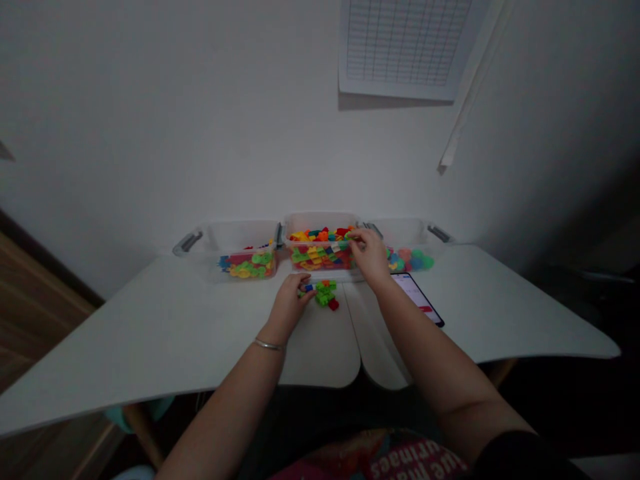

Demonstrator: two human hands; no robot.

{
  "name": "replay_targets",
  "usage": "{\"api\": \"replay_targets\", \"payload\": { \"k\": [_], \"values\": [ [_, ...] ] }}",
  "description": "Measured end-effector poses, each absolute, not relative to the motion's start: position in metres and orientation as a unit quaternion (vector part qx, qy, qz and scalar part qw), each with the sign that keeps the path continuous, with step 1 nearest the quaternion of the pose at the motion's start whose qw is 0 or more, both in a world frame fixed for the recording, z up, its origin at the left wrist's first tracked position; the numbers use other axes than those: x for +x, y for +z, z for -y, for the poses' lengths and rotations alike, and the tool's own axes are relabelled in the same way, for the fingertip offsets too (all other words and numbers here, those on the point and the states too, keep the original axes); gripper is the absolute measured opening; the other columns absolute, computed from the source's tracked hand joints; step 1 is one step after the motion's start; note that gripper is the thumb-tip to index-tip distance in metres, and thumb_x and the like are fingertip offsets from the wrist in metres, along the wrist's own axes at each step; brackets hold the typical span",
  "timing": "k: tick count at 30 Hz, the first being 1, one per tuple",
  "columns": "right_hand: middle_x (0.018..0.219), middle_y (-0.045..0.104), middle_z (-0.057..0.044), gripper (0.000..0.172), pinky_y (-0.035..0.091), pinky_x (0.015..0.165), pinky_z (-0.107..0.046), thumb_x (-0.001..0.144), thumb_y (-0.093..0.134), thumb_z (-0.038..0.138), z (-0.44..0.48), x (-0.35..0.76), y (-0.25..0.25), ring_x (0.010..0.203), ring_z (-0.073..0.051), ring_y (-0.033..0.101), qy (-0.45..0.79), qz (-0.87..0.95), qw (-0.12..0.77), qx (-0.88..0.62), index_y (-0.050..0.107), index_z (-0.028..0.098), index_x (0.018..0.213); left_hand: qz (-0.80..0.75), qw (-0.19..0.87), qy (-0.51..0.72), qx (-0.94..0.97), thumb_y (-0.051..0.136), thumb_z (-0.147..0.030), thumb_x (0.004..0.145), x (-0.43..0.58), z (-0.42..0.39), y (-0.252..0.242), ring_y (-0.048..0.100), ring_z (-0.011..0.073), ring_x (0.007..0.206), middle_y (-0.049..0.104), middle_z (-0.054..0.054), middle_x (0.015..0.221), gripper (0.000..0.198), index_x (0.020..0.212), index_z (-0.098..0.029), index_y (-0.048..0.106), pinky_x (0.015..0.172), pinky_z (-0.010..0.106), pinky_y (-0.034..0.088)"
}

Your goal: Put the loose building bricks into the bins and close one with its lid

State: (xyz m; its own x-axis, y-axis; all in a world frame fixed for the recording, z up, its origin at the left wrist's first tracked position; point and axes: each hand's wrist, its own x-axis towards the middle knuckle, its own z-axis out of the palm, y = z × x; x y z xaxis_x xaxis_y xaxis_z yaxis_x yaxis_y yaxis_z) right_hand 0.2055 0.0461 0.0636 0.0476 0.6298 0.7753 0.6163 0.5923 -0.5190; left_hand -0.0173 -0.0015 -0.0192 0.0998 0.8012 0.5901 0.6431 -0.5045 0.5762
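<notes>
My left hand (290, 301) rests near the tabletop with its fingers closed round a small blue and green toy building block (308, 288). Just right of those fingertips lies a cluster of green building blocks (325, 293), with an orange piece at its top and a red block (333, 304) at its lower edge. Over the right front corner of the middle clear bin (323, 263), my right hand (369, 253) pinches at a small light-green block (348, 236). Mixed red, orange, yellow and green blocks fill much of that bin.
Left of the middle bin stands another clear bin (240, 233) with colourful pieces; a third clear bin (405, 230) holds rounder pieces. A phone (420, 300) lies beside my right forearm. Behind the white table (200, 333) is a wall with a printed sheet (405, 47).
</notes>
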Motion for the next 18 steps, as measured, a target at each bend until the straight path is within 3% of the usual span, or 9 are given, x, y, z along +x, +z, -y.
{"api": "replay_targets", "payload": {
  "k": [4, 10, 18],
  "values": [
    [0.105, 0.067, -0.009, 0.023, 0.045, 0.098, -0.037, 0.082, 0.051, 0.012, -0.054, 0.202, 0.065, 0.104, -0.022, 0.06, -0.026, 0.713, 0.509, -0.482, 0.071, 0.018, 0.091, -0.508, 0.089, 0.44, 0.735, 0.076, -0.012, 0.068, -0.019, -0.001, -0.022, 0.058, 0.0157, 0.079, 0.057, 0.005, 0.096, 0.044, 0.109, -0.015, 0.058, 0.08, 0.034, 0.052],
    [0.109, 0.068, -0.01, 0.024, 0.04, 0.101, -0.044, 0.087, 0.054, 0.028, -0.046, 0.192, 0.063, 0.109, -0.027, 0.057, -0.1, 0.75, 0.418, -0.502, 0.071, 0.018, 0.1, -0.536, 0.106, 0.427, 0.72, 0.079, -0.014, 0.064, -0.019, 0.002, -0.019, 0.055, 0.0155, 0.075, 0.051, 0.002, 0.09, 0.052, 0.111, -0.017, 0.058, 0.078, 0.034, 0.051],
    [0.124, 0.064, -0.012, 0.038, 0.023, 0.114, -0.051, 0.083, 0.053, 0.021, -0.04, 0.183, 0.057, 0.118, -0.029, 0.053, -0.113, 0.785, 0.366, -0.487, 0.06, 0.015, 0.119, -0.568, 0.157, 0.424, 0.688, 0.081, -0.016, 0.059, -0.015, 0.001, -0.016, 0.051, 0.0141, 0.065, 0.046, -0.005, 0.071, 0.059, 0.113, -0.016, 0.058, 0.066, 0.028, 0.045]
  ]
}}
